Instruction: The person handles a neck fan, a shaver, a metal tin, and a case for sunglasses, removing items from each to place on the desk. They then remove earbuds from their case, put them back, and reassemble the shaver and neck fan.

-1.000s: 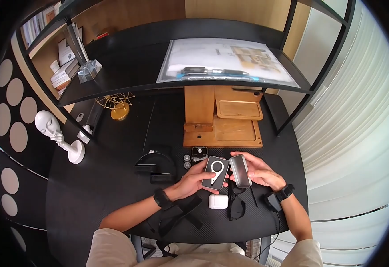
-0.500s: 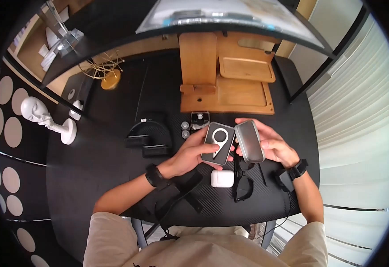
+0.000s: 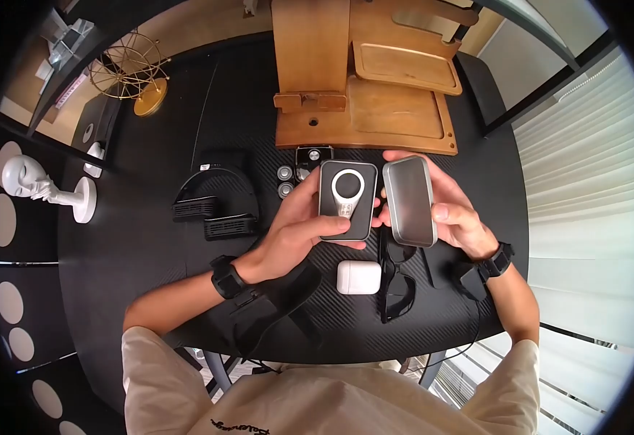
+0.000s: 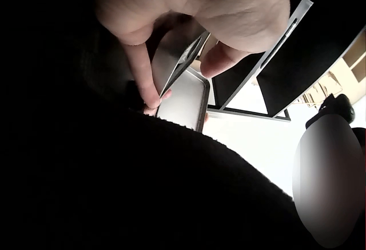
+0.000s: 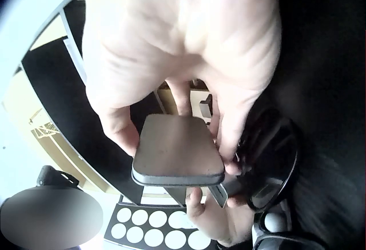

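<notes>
In the head view my left hand (image 3: pixel 284 235) grips a metal tin base (image 3: pixel 366 217) with black lining, its thumb resting on a white ring-shaped tool with a tapered handle (image 3: pixel 348 187) that lies in it. Just to the right, my right hand (image 3: pixel 458 214) holds the empty metal lid (image 3: pixel 410 199), hollow side up, by its edges. Lid and base are side by side, close together. The right wrist view shows the lid's outer face (image 5: pixel 178 147) between thumb and fingers. Seen from the left wrist, the left hand (image 4: pixel 194 10) pinches the tin base edge-on.
Below the hands lie a white earbud case (image 3: pixel 358 278) and black sunglasses (image 3: pixel 398 290). A wooden organizer (image 3: pixel 375 116) stands behind. Left of the hands are a black curved device (image 3: pixel 219 196), small round items (image 3: pixel 285 174) and a black strap (image 3: pixel 277 304). A white figurine (image 3: pixel 81 199) stands far left.
The head view has tilted down and come closer, so the shelf has mostly left the frame. Both hands keep their holds on the base and lid, which now appear larger and more upright.
</notes>
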The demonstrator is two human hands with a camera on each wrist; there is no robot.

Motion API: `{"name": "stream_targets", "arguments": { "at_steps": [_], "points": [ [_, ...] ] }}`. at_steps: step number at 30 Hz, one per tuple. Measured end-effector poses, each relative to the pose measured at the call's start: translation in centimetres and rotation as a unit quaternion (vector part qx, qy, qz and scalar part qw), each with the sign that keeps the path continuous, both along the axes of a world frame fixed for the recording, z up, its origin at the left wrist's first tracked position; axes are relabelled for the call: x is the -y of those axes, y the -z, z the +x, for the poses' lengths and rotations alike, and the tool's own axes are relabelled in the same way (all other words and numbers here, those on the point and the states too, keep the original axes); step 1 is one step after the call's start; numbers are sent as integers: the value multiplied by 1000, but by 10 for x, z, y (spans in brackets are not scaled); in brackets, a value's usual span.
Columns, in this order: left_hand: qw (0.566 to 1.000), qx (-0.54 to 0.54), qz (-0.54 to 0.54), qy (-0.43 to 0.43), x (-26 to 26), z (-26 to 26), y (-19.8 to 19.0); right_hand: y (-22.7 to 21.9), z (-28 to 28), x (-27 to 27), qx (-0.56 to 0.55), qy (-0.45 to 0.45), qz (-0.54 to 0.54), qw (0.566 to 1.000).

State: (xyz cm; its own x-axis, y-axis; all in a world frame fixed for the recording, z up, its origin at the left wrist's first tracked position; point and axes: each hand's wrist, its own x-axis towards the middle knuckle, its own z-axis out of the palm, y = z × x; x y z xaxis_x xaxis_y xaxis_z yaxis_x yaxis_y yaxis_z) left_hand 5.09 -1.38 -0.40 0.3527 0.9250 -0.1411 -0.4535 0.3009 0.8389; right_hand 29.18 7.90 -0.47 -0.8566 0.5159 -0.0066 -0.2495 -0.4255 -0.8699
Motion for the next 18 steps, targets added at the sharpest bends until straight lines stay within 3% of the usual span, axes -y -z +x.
{"name": "stream_targets", "arguments": {
  "at_steps": [9,11,13,16,18],
  "points": [
    [1000,7,-6,-9,3,0,5,-11,-9,22,37,88,36,995],
    [1000,4,2,-16,4,-1,4,-19,-16,22,96,107,200,969],
    [1000,0,10,-22,3,0,5,-29,-27,25,119,123,220,960],
    [999,20,34,-30,1,2,3,-39,-41,30,232,155,405,870],
    [998,23,40,-31,2,2,0,-41,-48,32,246,154,428,856]
  ]
}}
